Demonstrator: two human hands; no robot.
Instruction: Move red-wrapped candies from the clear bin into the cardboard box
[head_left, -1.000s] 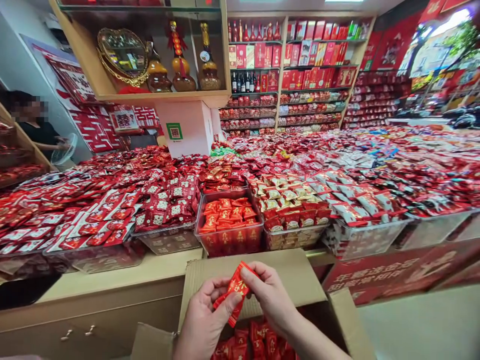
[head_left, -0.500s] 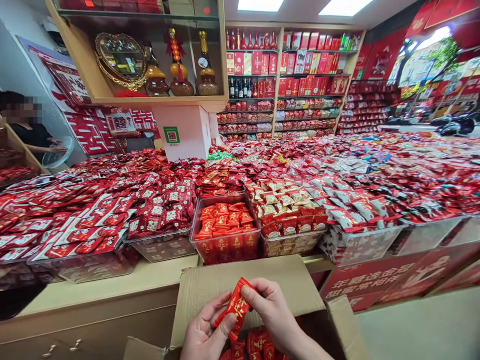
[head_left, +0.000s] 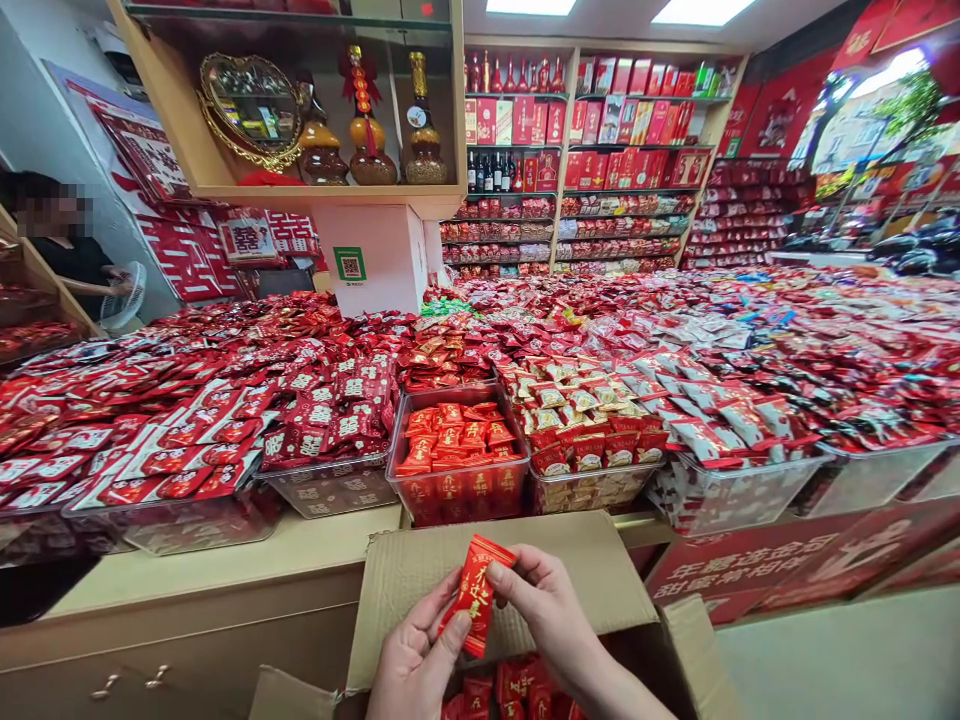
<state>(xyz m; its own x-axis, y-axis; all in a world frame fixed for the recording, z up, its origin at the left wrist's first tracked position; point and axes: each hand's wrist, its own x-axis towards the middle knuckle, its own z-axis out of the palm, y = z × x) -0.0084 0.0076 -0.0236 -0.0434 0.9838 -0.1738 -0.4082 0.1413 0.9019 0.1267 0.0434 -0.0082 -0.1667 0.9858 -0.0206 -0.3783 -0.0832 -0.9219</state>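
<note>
Head-camera footage shows a red candy packet (head_left: 476, 592) pinched between the fingers of the left hand (head_left: 416, 660) and the right hand (head_left: 544, 615), both closed on it. It is held upright above an open cardboard box (head_left: 585, 570) in which more red packets (head_left: 510, 690) are seen. Just beyond the box, a clear bin (head_left: 459, 478) of similar packets is set on the counter (head_left: 225, 560).

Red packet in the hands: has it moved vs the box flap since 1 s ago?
Yes. The red packet has turned more upright and sits lower against the cardboard flap, held by left hand and right hand.
</note>
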